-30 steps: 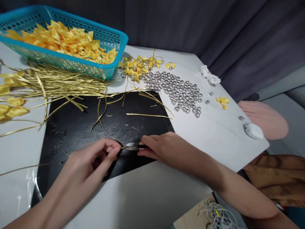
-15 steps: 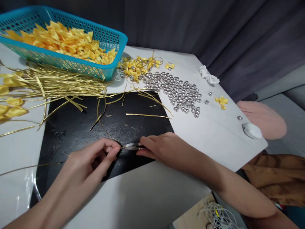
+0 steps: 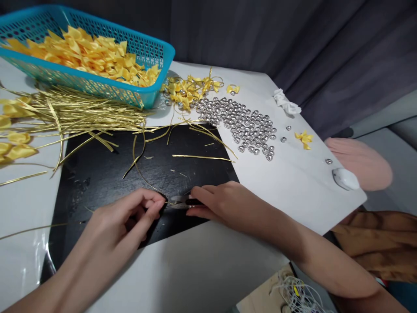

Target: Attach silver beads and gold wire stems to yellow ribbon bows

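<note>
Right now, your left hand point(image 3: 128, 217) pinches a gold cord point(image 3: 170, 203) between thumb and forefinger, the other fingers curled in. Your right hand point(image 3: 218, 199) grips small snips point(image 3: 180, 206), thumb below and fingers above, their blades parted at the cord's short end. Both hands are over the near part of the black mat point(image 3: 107, 178). Silver hearts point(image 3: 250, 126) heap beyond your right hand; gold strips point(image 3: 84, 113) lie before the blue basket point(image 3: 153, 90) of yellow bows point(image 3: 94, 56).
</note>
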`<action>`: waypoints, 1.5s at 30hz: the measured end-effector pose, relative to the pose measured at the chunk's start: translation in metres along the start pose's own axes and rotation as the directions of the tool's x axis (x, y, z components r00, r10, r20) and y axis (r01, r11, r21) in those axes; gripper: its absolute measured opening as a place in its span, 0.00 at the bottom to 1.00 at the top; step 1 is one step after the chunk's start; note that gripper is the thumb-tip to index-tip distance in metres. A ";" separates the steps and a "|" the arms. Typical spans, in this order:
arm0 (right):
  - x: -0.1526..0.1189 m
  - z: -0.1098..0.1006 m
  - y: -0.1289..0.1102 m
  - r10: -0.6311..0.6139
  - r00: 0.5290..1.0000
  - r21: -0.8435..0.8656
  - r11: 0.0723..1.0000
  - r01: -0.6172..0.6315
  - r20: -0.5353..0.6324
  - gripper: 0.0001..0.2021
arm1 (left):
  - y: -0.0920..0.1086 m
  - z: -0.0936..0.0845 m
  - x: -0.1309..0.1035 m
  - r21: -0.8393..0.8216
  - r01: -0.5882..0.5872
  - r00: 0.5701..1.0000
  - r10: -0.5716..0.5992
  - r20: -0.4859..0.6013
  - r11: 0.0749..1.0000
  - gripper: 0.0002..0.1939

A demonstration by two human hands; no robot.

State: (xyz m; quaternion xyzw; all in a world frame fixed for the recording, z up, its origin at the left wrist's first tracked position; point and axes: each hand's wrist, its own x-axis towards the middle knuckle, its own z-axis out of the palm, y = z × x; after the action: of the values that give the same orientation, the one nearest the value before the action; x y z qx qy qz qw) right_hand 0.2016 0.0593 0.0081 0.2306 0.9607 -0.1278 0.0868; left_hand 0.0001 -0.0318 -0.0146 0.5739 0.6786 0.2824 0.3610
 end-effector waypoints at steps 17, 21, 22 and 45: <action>0.002 0.003 -0.001 -0.011 1.000 -0.060 0.998 0.011 -0.009 0.21 | -0.002 -0.002 -0.002 0.029 -0.017 1.000 0.018 -0.004 0.999 0.15; 0.001 0.003 -0.001 -0.019 1.000 -0.050 0.999 0.018 -0.021 0.20 | -0.002 -0.001 -0.001 0.040 -0.028 1.000 0.029 -0.011 0.999 0.14; 0.001 0.003 -0.001 -0.022 0.999 -0.045 0.999 0.021 -0.026 0.20 | -0.001 -0.001 -0.001 0.042 -0.032 0.999 0.032 -0.015 0.999 0.14; 0.000 0.005 -0.001 -0.040 0.998 -0.038 0.999 0.038 -0.056 0.19 | 0.000 -0.002 -0.001 0.029 -0.042 0.999 0.042 -0.019 0.999 0.14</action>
State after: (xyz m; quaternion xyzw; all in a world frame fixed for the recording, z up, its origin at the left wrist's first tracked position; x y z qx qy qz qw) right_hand 0.2017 0.0568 0.0032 0.2136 0.9693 -0.1053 0.0612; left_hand -0.0017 -0.0325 -0.0133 0.5904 0.6737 0.2858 0.3403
